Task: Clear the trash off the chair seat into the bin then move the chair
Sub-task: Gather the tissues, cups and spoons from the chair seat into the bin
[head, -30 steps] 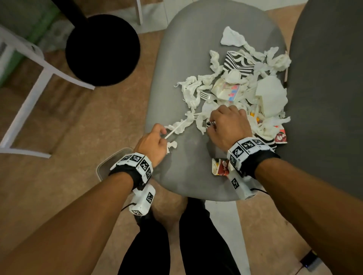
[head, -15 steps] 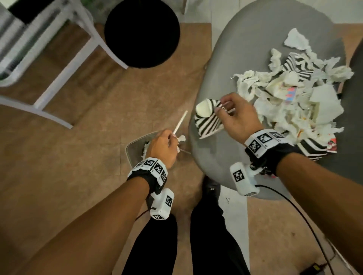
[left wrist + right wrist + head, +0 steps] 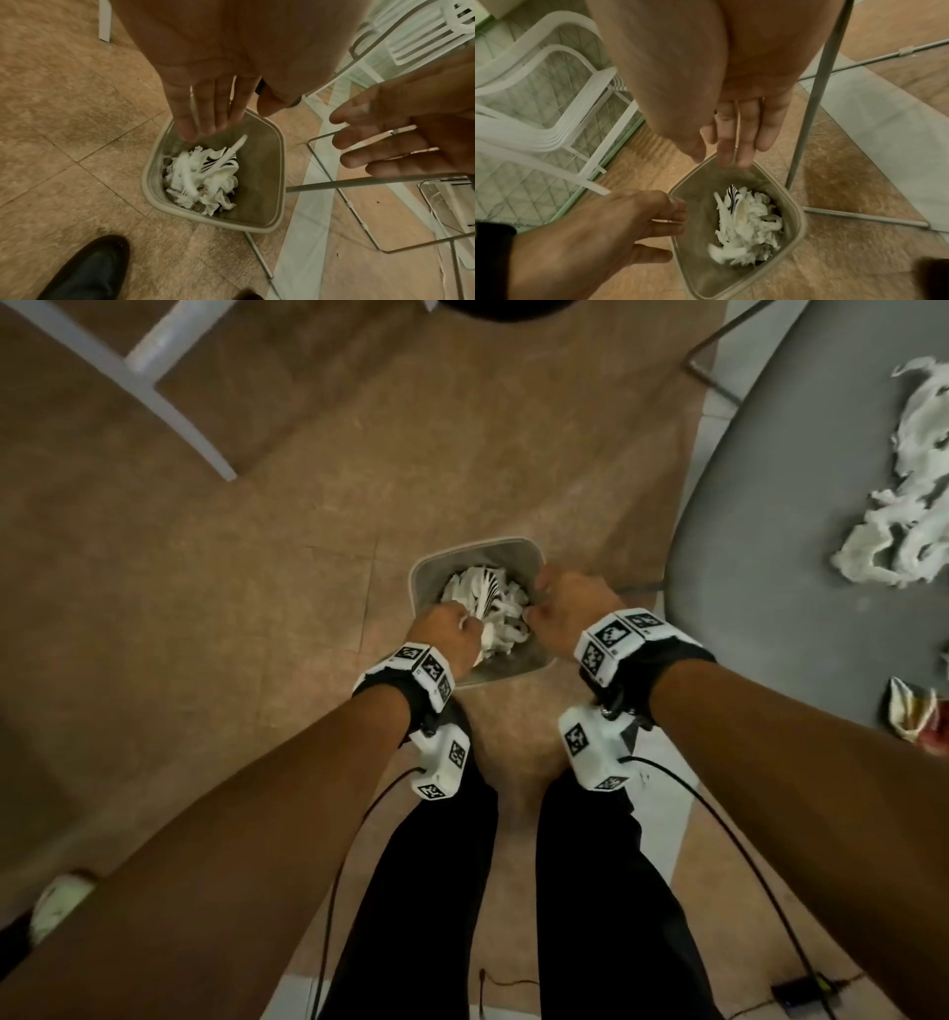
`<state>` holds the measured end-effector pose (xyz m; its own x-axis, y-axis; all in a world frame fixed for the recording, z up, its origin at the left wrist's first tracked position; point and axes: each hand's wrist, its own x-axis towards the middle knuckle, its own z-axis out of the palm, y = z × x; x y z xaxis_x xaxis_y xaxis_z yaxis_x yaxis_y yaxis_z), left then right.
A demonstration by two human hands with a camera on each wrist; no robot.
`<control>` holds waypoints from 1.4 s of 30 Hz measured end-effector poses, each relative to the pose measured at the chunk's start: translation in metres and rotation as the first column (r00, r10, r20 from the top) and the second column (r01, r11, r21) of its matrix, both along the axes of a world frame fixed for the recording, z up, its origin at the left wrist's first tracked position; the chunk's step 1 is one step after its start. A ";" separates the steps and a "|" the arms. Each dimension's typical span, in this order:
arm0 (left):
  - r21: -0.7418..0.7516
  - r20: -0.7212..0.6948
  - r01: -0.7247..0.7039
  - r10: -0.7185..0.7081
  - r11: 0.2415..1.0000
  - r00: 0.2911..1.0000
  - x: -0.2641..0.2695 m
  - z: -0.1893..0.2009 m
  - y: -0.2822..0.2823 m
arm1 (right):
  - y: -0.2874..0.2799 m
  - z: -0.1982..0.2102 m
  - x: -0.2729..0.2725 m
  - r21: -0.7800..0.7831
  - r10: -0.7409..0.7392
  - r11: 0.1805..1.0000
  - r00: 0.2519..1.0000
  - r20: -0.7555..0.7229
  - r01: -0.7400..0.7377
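I see both hands over the bin (image 3: 424, 572): left hand (image 3: 205, 101) and right hand (image 3: 741, 130), each grip slack, fingers straight, holding nothing. Trash (image 3: 203, 178) lies inside the bin; more tissue (image 3: 904, 541) sits on the chair seat (image 3: 760, 608).

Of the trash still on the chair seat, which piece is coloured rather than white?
The crumpled red-and-yellow wrapper at the seat's near edge; the shredded tissue farther back is all white.
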<state>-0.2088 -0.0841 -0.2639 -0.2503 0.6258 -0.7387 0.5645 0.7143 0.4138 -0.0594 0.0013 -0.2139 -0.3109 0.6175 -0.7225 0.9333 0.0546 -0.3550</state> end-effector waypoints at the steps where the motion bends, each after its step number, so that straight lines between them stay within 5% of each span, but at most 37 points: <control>1: -0.003 0.010 0.004 -0.004 1.000 1.000 0.001 0.003 0.000 | 0.000 0.002 0.004 -0.013 0.011 1.000 1.000 0.008 -0.011; 7: 0.036 -0.001 0.062 -0.062 0.997 0.998 0.012 0.052 0.024 | 0.017 0.050 0.019 0.062 0.114 0.992 0.990 -0.082 -0.109; 11: 0.149 -0.039 0.131 -0.126 0.980 0.991 0.040 0.103 0.072 | 0.051 0.094 0.043 0.145 -0.050 0.986 0.982 -0.180 0.077; 16: 0.293 -0.066 0.280 -0.273 0.914 0.960 0.123 0.143 0.139 | 0.086 0.130 0.143 0.269 -0.198 0.930 0.958 -0.209 0.251; 21: 0.431 -0.094 0.542 -0.561 0.722 0.822 0.248 0.143 0.174 | 0.096 0.134 0.270 0.340 -0.284 0.884 0.947 -0.152 0.320; 26: 0.351 -0.227 0.732 -0.706 0.584 0.671 0.315 0.121 0.183 | 0.102 0.127 0.348 0.359 -0.353 0.843 0.915 -0.194 0.401; 30: 0.410 -0.212 0.716 -0.705 0.565 0.677 0.322 0.110 0.186 | 0.110 0.120 0.379 0.398 -0.394 0.799 0.892 -0.221 0.451; 36: 0.485 -0.189 0.608 -0.603 0.629 0.775 0.312 0.127 0.195 | 0.127 0.104 0.374 0.285 -0.110 0.954 0.992 0.062 0.088; 42: 0.488 -0.217 0.585 -0.559 0.648 0.801 0.310 0.137 0.201 | 0.141 0.092 0.364 0.320 -0.024 0.947 0.988 0.154 -0.027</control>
<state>0.1012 0.1167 -0.1264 0.2630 0.9276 -0.2652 0.8148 -0.0663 0.5760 0.3043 0.1427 -0.1221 -0.2131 0.8238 -0.5253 0.9749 0.1434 -0.1705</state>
